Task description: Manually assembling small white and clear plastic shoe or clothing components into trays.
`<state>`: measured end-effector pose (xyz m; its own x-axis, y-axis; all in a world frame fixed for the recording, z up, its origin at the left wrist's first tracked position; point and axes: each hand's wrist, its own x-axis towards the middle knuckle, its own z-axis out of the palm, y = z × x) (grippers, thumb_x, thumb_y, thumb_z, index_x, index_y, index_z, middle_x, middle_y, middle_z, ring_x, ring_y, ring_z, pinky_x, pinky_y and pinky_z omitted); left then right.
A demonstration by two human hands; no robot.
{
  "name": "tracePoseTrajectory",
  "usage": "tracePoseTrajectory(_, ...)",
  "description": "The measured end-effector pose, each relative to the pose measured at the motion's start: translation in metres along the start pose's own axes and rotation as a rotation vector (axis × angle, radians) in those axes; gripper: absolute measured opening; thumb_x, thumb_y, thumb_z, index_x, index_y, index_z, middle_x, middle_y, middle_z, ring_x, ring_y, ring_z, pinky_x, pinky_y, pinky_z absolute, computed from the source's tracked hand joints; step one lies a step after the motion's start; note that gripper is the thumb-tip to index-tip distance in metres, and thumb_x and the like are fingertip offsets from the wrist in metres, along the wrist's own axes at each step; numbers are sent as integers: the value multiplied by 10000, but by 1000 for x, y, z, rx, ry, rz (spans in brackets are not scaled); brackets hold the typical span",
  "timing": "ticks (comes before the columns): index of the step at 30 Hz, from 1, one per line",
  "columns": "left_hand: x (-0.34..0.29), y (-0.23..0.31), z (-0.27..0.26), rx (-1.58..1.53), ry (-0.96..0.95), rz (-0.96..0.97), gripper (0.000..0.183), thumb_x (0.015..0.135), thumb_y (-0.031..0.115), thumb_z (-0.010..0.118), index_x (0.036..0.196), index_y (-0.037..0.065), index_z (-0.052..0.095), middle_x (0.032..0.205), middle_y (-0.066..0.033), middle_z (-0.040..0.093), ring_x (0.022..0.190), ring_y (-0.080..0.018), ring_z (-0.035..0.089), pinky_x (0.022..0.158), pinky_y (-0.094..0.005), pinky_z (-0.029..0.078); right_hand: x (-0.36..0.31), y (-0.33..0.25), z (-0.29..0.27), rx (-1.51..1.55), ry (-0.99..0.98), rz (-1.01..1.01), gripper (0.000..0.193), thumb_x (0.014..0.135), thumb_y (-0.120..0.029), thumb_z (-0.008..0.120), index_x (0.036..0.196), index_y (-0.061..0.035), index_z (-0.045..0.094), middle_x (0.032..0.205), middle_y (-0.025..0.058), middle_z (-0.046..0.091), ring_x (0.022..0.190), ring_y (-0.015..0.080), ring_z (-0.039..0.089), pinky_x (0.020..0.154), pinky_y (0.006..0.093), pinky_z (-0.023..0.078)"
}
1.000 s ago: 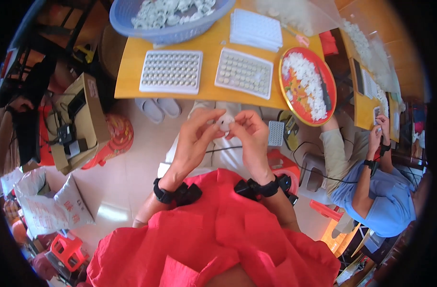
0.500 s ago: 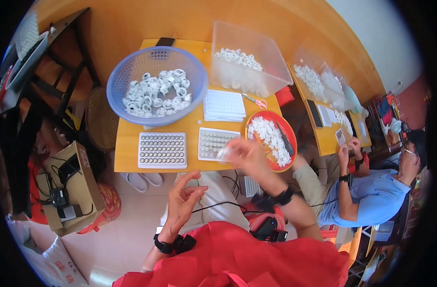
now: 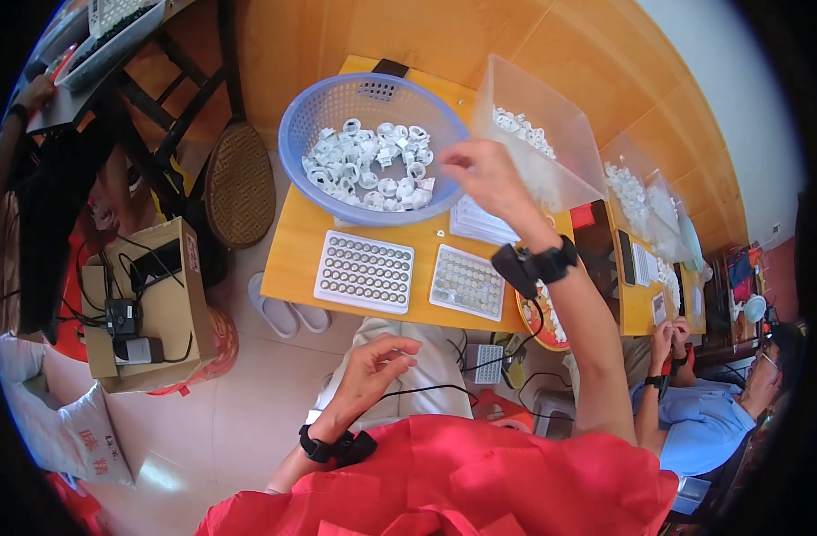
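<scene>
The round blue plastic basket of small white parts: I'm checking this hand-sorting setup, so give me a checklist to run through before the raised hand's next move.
1. Round blue plastic basket holds small white parts: ok.
2. Right hand raised at the basket's right rim: ok.
3. Right hand holds a part: cannot tell.
4. Left hand low over the lap, clear of the yellow table: ok.
5. White gridded tray lies flat near the table's front edge: ok.
6. Free cells left in that tray: cannot tell.
</scene>
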<state>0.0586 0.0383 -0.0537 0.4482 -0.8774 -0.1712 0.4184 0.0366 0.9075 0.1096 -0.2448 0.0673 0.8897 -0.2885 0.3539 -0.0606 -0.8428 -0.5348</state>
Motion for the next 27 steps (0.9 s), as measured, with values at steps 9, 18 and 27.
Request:
tracePoseTrajectory(9,-5,-2,-5,-13,-5,-20,207,848,68,571,1040,4,609,969,-66,580,845,-143,592,750,-253,474,49,21,38,-562,-624,-17,187,665,17,594,834,-26,662,832,134,651,842,258,616,693,356,487)
tracePoseTrajectory(18,-4,-6,-4,1,-22,-33,207,854,83,565,1043,12,613,958,-56,574,827,-133,586,735,-247,473,55,49,38,-248,-665,-8,84,663,-49,633,742,-22,638,680,109,627,677,229,616,627,335,471)
tracePoseTrajectory(27,-5,-8,2,7,-37,-68,210,857,77,569,1052,8,608,958,-46,588,859,-124,587,756,-252,472,51,44,47,-431,-686,-92,123,631,-57,683,750,-61,653,774,94,652,738,251,619,646,348,489)
